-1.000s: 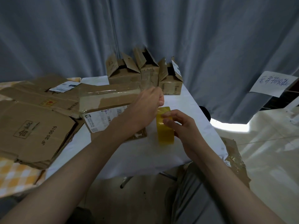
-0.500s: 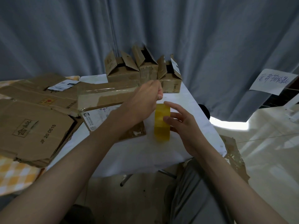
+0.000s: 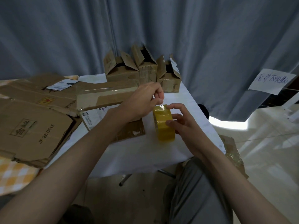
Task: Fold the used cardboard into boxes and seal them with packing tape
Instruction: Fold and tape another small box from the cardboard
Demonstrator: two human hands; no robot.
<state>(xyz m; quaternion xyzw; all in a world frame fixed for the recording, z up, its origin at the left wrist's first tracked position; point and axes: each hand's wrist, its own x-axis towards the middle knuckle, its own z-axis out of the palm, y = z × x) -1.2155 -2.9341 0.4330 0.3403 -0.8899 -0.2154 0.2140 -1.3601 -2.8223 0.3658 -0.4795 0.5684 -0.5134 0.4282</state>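
The yellow tape roll (image 3: 163,122) stands on edge on the white table (image 3: 145,152), near its right edge and just right of a flattened carton (image 3: 103,101). The right hand (image 3: 182,125) grips the roll from the right side, fingers curled over its rim and face. The left hand (image 3: 142,102) sits directly above the roll's top, thumb and forefinger pinching the free tape end. Both forearms extend forward from the near edge. Three folded boxes (image 3: 142,71) stand at the far edge; flat cardboard (image 3: 30,126) covers the left side.
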